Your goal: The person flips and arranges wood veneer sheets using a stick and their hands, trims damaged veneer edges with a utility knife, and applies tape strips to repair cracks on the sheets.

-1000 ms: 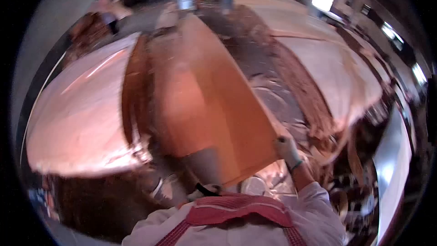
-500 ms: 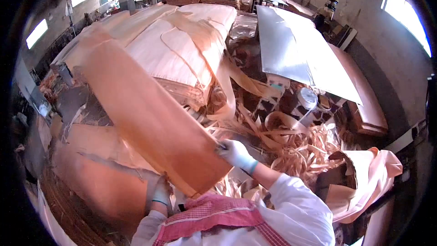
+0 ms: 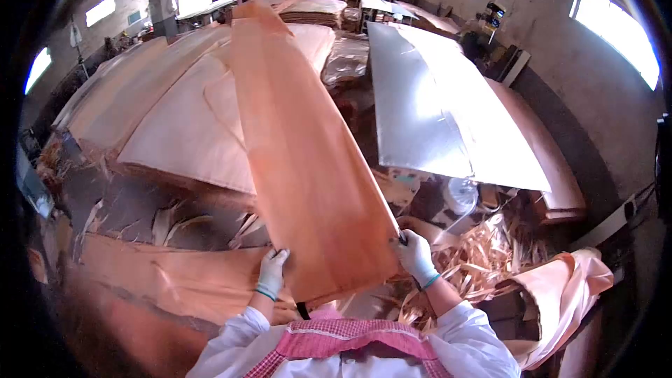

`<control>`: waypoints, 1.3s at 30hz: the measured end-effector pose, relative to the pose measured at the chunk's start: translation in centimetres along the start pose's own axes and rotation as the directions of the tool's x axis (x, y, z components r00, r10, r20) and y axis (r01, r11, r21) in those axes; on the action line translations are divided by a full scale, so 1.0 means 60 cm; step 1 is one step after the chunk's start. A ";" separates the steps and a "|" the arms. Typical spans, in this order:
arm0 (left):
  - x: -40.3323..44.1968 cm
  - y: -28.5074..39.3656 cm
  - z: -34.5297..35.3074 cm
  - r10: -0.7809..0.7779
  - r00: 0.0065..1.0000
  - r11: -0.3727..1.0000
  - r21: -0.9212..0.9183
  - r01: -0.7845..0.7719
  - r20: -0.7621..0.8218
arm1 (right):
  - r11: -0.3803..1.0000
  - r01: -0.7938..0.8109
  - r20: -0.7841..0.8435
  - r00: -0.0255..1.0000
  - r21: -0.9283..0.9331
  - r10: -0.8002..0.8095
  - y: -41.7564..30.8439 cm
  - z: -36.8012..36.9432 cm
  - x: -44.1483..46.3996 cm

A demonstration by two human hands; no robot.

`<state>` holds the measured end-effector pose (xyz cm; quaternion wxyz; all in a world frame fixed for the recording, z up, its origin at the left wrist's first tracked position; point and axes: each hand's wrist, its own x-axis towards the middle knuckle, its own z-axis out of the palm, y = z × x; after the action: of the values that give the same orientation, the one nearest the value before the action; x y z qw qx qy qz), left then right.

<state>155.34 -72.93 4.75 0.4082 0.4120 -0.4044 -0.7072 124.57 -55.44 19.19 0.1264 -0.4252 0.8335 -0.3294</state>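
Note:
A long orange-brown wood veneer sheet (image 3: 308, 161) stretches away from me, its near end raised in front of my apron. My left hand (image 3: 273, 271), in a white glove, is closed on the near left edge. On the right edge, my gloved right hand (image 3: 418, 257) grips the sheet with its fingers wrapped round. A small dark object (image 3: 402, 238) shows at the right hand's fingertips; its kind is unclear. The sheet's far end lies over or above a stack of pale veneer (image 3: 182, 126), and I cannot tell whether they touch.
A shiny metal-topped table (image 3: 427, 112) stands to the right. Veneer scraps (image 3: 483, 259) are heaped below it, near a rolled pale sheet (image 3: 560, 301). More brown veneer (image 3: 189, 273) lies at lower left. People are in the far background.
The veneer sheet has swung from the left to the middle, its far end now pointing forward. Both hands have moved right with it, and my view has shifted.

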 end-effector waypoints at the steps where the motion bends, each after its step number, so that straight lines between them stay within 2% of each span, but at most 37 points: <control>1: 0.055 0.009 0.037 0.040 0.998 0.999 0.017 -0.041 0.048 | 1.000 -0.012 -0.032 0.999 -0.012 0.012 0.013 -0.011 0.042; 4: 0.189 -0.006 0.106 0.120 0.971 0.985 0.100 -0.143 0.207 | 0.993 -0.103 -0.109 0.989 -0.054 0.096 0.038 -0.032 0.128; 5: 0.220 -0.005 0.131 0.066 0.977 0.992 0.088 -0.085 0.205 | 0.994 -0.086 -0.158 0.985 -0.070 0.074 0.038 -0.045 0.150; 7: 0.275 0.004 0.201 -0.027 0.980 0.998 0.056 0.016 0.197 | 0.981 -0.166 -0.161 0.976 -0.095 0.150 0.070 -0.054 0.205; 8: 0.312 -0.007 0.229 0.022 0.977 0.997 0.065 -0.037 0.212 | 0.978 -0.185 -0.180 0.970 -0.100 0.165 0.091 -0.059 0.233; 11: 0.405 -0.030 0.314 0.000 0.968 0.969 0.238 -0.061 0.250 | 0.967 -0.236 -0.215 0.954 -0.097 0.211 0.168 -0.068 0.317; 12: 0.430 -0.036 0.351 -0.029 0.980 0.959 0.281 -0.028 0.197 | 0.964 -0.253 -0.216 0.949 -0.084 0.231 0.200 -0.070 0.345; 14: 0.489 -0.070 0.423 -0.003 0.981 0.955 0.292 -0.054 0.191 | 0.963 -0.270 -0.206 0.943 -0.012 0.262 0.249 -0.081 0.401; 15: 0.529 -0.085 0.458 0.020 0.981 0.953 0.294 -0.078 0.193 | 0.965 -0.259 -0.226 0.943 -0.032 0.246 0.281 -0.083 0.428; 16: 0.566 -0.105 0.487 -0.028 0.974 0.961 0.274 -0.036 0.225 | 0.968 -0.245 -0.252 0.941 -0.052 0.225 0.321 -0.082 0.457; 17: 0.582 -0.102 0.523 0.034 0.970 0.938 0.328 -0.114 0.239 | 0.971 -0.228 -0.282 0.938 -0.071 0.200 0.348 -0.092 0.493; 18: 0.606 -0.106 0.556 -0.006 0.976 0.938 0.340 -0.070 0.217 | 0.955 -0.278 -0.255 0.935 -0.105 0.245 0.351 -0.110 0.514; 19: 0.620 -0.108 0.588 -0.060 0.980 0.935 0.356 -0.011 0.188 | 0.949 -0.296 -0.302 0.919 -0.106 0.253 0.370 -0.114 0.538; 22: 0.662 -0.096 0.678 -0.085 0.968 0.973 0.227 0.030 0.237 | 0.952 -0.295 -0.287 0.921 -0.078 0.262 0.423 -0.141 0.614; 23: 0.675 -0.087 0.701 -0.071 0.977 0.933 0.359 -0.007 0.203 | 0.944 -0.322 -0.282 0.915 -0.075 0.290 0.442 -0.142 0.638; 25: 0.702 -0.079 0.738 -0.039 0.989 0.799 0.598 -0.056 0.144 | 0.939 -0.339 -0.289 0.906 -0.058 0.310 0.472 -0.134 0.673; 26: 0.709 -0.077 0.755 -0.069 0.986 0.874 0.486 -0.014 0.153 | 0.943 -0.330 -0.305 0.904 -0.046 0.301 0.489 -0.131 0.687; 29: 0.793 -0.146 0.780 -0.047 0.982 0.923 0.384 -0.027 0.182 | 0.933 -0.340 -0.340 0.897 -0.117 0.284 0.528 -0.124 0.737; 31: 0.813 -0.139 0.790 -0.028 0.988 0.789 0.611 -0.072 0.153 | 0.927 -0.356 -0.356 0.887 -0.119 0.294 0.545 -0.112 0.752; 33: 0.821 -0.137 0.794 -0.039 0.975 0.788 0.607 -0.105 0.219 | 0.905 -0.406 -0.342 0.874 -0.126 0.345 0.541 -0.111 0.760; 35: 0.821 -0.145 0.799 -0.122 0.972 0.857 0.516 0.001 0.200 | 0.893 -0.402 -0.359 0.879 -0.201 0.314 0.550 -0.105 0.760; 36: 0.818 -0.149 0.799 -0.132 0.969 0.858 0.514 0.007 0.207 | 0.883 -0.413 -0.358 0.877 -0.224 0.319 0.552 -0.105 0.755; 38: 0.818 -0.157 0.792 -0.142 0.965 0.856 0.517 0.006 0.223 | 0.866 -0.431 -0.361 0.873 -0.255 0.328 0.557 -0.097 0.747; 39: 0.813 -0.155 0.789 -0.140 0.971 0.799 0.602 -0.007 0.196 | 0.865 -0.434 -0.359 0.872 -0.251 0.333 0.556 -0.094 0.737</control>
<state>93.89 -103.03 -0.25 0.1824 0.4487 -0.6364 -0.6004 74.09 -73.91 4.59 -0.0114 -0.2079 0.9536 -0.2173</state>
